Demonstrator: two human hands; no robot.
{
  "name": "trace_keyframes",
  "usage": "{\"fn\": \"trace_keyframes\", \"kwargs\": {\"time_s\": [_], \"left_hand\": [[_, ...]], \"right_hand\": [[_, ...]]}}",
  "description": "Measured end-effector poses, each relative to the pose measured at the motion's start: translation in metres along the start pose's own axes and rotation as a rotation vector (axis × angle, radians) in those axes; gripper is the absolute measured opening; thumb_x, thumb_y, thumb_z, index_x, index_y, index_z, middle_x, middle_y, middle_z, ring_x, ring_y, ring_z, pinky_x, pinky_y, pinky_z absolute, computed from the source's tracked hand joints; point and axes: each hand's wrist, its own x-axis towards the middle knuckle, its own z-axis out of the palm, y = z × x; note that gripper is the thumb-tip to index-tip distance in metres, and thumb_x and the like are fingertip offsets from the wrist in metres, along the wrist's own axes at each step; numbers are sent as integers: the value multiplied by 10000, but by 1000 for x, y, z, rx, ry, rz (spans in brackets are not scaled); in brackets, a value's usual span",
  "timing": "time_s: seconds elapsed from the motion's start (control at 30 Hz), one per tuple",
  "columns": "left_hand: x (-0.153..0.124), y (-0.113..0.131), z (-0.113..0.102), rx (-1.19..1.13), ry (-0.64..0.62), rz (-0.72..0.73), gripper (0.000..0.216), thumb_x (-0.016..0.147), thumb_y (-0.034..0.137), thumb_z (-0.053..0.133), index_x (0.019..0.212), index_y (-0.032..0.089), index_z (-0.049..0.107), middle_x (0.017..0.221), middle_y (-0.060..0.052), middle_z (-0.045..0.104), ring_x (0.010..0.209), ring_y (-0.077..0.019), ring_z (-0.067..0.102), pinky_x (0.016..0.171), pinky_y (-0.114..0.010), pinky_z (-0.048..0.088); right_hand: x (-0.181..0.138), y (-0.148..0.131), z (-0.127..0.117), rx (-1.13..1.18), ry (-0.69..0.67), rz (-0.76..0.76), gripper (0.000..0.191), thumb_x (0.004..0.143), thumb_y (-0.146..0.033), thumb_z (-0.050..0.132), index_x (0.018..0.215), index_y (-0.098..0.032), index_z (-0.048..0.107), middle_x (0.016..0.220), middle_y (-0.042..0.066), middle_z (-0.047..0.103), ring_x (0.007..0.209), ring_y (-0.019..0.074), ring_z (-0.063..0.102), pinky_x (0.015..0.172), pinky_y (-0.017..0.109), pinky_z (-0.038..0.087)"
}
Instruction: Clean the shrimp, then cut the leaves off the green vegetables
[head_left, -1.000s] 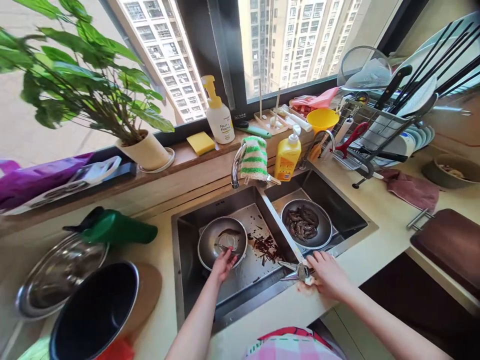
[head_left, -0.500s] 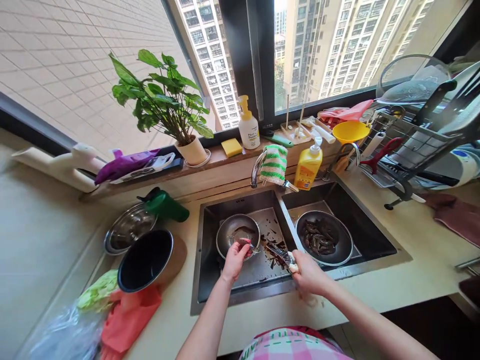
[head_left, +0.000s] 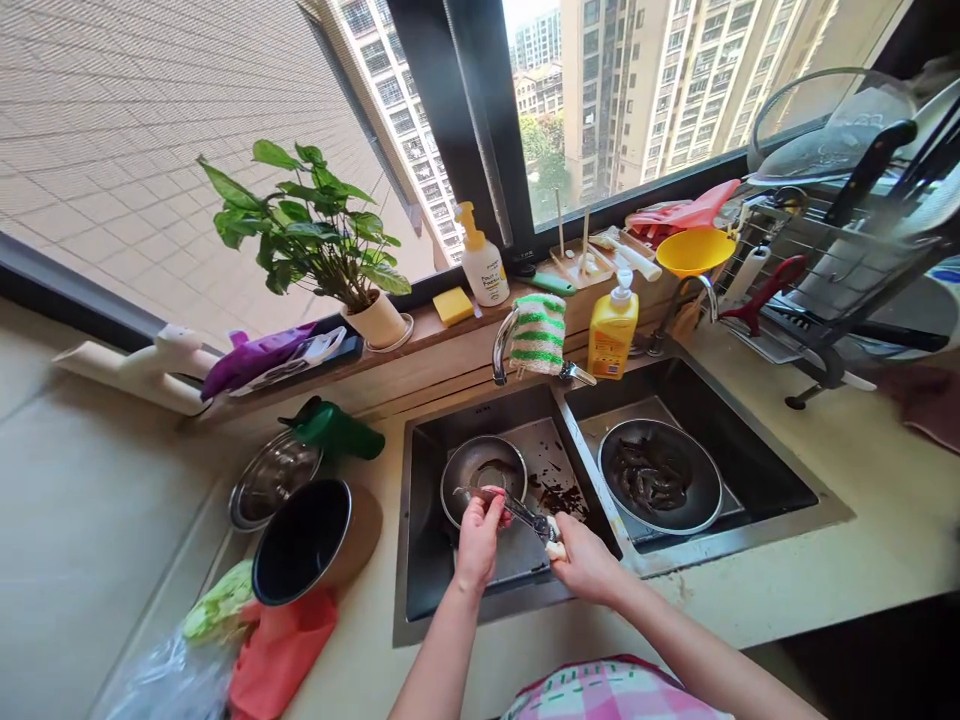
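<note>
My left hand (head_left: 478, 540) pinches a greyish shrimp (head_left: 480, 492) over the near edge of a round pan (head_left: 459, 468) in the left basin. Fingers of my right hand (head_left: 589, 565) are closed round the white handles of kitchen scissors (head_left: 535, 520). Their blades point left and reach the shrimp beside my left fingertips; whether they are parted is too small to tell. Dark clippings (head_left: 561, 498) lie on the left basin's floor, right of the pan. Several dark shrimp (head_left: 649, 475) lie in a second pan (head_left: 716, 492) in the right basin.
A faucet (head_left: 501, 355) draped with a striped cloth (head_left: 538, 335) stands behind the divider, beside a yellow bottle (head_left: 613, 335). Left of the sink are a dark-lined pot (head_left: 360, 535), a green bottle (head_left: 341, 430) and red gloves (head_left: 281, 650). A dish rack (head_left: 817, 250) stands right.
My right hand has brought the scissors left, so the blades now meet the shrimp in my left hand. Earlier they pointed over the clippings, apart from it. The view has shifted slightly.
</note>
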Motion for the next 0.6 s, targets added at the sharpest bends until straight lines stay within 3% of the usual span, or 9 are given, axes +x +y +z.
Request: {"fn": "trace_keyframes", "kwargs": {"time_s": [0.23, 0.6], "left_hand": [[4, -6, 6, -65, -13, -42, 353, 616, 363, 744, 844, 164, 563, 680, 45, 544, 548, -50, 510, 549, -174, 423], [10, -14, 6, -42, -34, -50, 354, 619, 367, 745, 847, 167, 562, 692, 48, 540, 550, -51, 489, 544, -177, 410]], "right_hand": [[-2, 1, 1, 31, 43, 14, 133, 681, -161, 474, 801, -184, 422, 852, 57, 556, 756, 169, 495, 635, 250, 299], [-4, 3, 1, 57, -7, 102, 114, 707, -197, 485, 812, -186, 439, 795, 45, 577, 678, 156, 504, 563, 248, 238]]}}
